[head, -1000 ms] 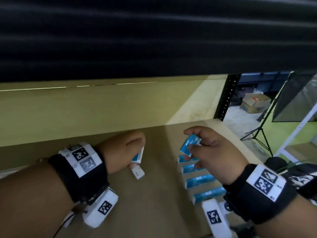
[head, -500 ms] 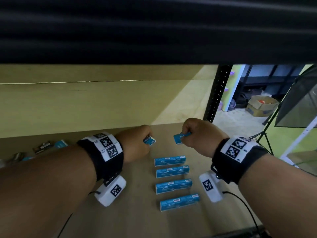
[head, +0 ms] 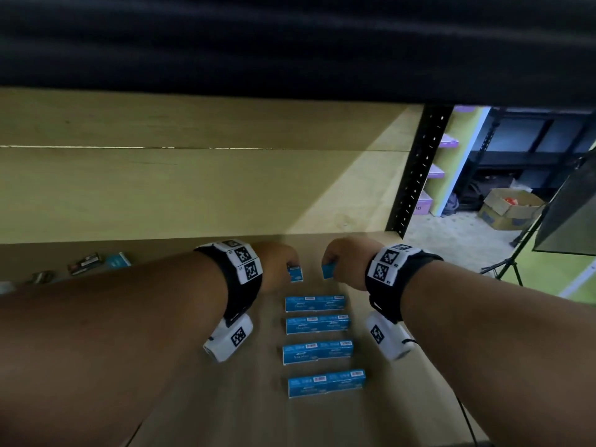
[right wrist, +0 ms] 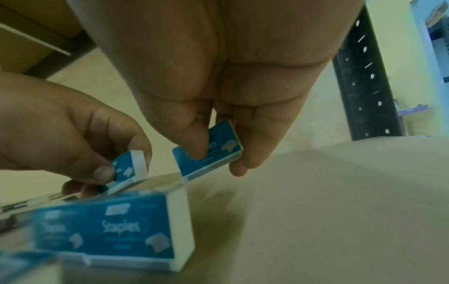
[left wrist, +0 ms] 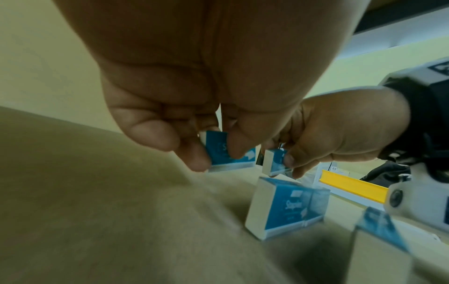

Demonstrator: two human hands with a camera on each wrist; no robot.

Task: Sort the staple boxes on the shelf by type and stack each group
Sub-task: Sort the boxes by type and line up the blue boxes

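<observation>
Nearest, four rows of blue boxes [head: 317, 345] lie flat on the shelf [head: 180, 398], running toward 12 o'clock. Beyond them, the left hand [head: 277, 264] pinches a small box [head: 295, 273] between thumb and fingertips, and the right hand [head: 346, 259] pinches another box [head: 329, 271] at its 3 o'clock, apart.

Four rows of blue cardboard staple boxes [head: 319, 345] are laid one behind another on the wooden shelf board [head: 193, 398]. Beyond the far row, two small blue staple boxes are held side by side, left [head: 295, 273] and right [head: 329, 271]. Small dark items [head: 83, 262] lie far left.
</observation>
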